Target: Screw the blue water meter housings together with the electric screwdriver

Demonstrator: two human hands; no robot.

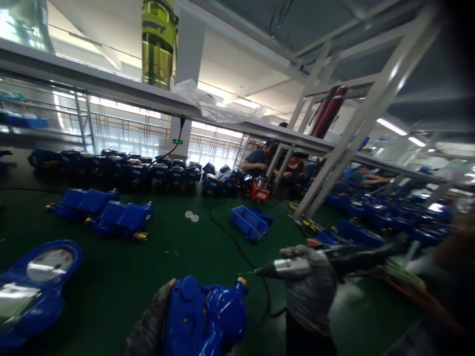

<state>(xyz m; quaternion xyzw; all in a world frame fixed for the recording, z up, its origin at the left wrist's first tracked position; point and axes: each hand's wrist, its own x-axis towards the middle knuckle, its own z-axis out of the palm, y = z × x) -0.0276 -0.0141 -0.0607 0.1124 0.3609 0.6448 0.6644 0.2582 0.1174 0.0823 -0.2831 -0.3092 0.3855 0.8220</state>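
Note:
My left hand (150, 324), in a dark glove, grips a blue water meter body (204, 316) at the bottom middle of the view; a brass fitting shows at its upper right end. My right hand (309, 291), in a grey glove, holds an electric screwdriver (297, 267) level, its thin bit pointing left toward the meter and stopping a little short of the brass end. A blue meter cover with a round dial (35, 287) lies at the left near my left hand.
Two blue meters (104, 212) lie on the green mat (166, 252). A row of meters (148, 173) lines the back. A small blue bin (250, 223) and black cable (230, 237) sit mid-table. Other people work at the back right. A white frame post (349, 143) slants overhead.

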